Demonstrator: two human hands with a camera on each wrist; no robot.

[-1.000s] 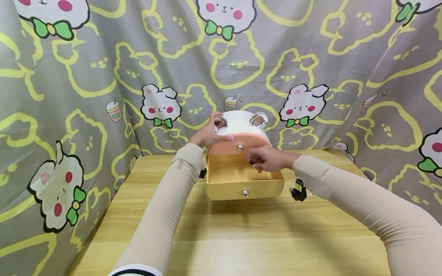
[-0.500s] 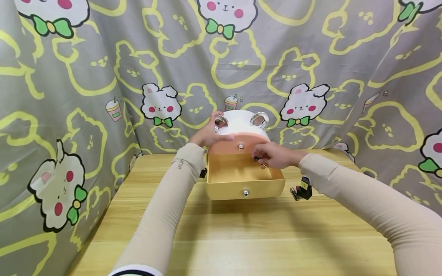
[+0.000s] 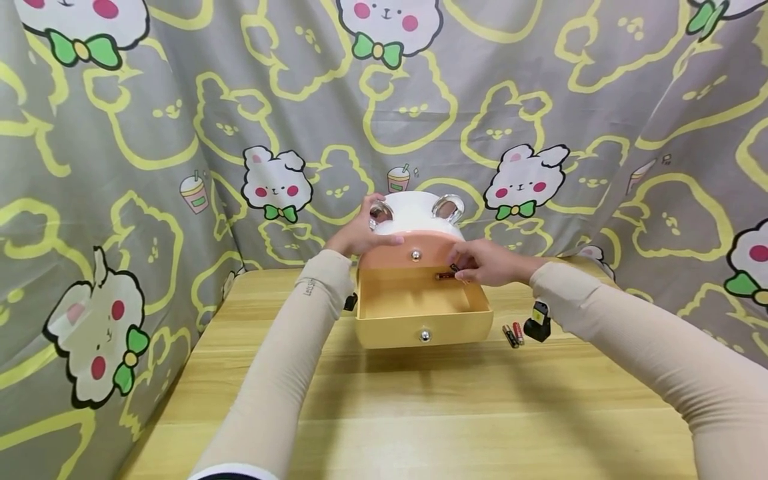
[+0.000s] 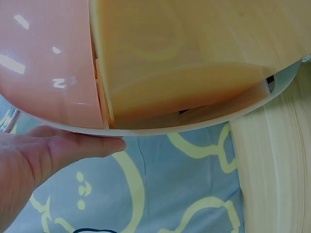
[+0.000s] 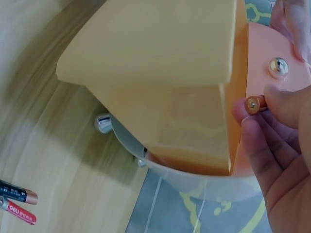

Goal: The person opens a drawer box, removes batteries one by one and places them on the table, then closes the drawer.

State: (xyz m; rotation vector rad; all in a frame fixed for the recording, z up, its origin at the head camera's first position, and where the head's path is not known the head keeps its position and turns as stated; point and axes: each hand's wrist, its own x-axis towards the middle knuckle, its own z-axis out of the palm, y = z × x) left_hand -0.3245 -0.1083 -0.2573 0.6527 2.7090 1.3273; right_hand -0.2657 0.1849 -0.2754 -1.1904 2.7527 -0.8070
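A small rounded drawer box (image 3: 414,217), white with silver ear-shaped rings, stands on the table. Its yellow lower drawer (image 3: 396,330) is pulled out, while the pink upper drawer (image 3: 390,252) is in. My left hand (image 3: 355,232) grips the box's upper left side, thumb along the pink front; the far fingers are partly hidden. Above the yellow drawer's right side, my right hand (image 3: 489,261) pinches a battery (image 5: 256,104) with a copper end between thumb and fingers. Another dark battery (image 3: 445,275) shows at the drawer's back right, beside the fingertips; whether they touch I cannot tell.
Right of the drawer, a black-and-copper battery (image 3: 511,337) and a red battery (image 3: 518,333) lie side by side on the wooden table (image 3: 420,420). A black wrist camera (image 3: 537,325) hangs under the right sleeve. Patterned cloth (image 3: 336,100) encloses the back and sides.
My right hand has moved right and slightly up, toward the drawer's back right corner. A battery shows there now, and both batteries on the table have come into view. The left hand stays put.
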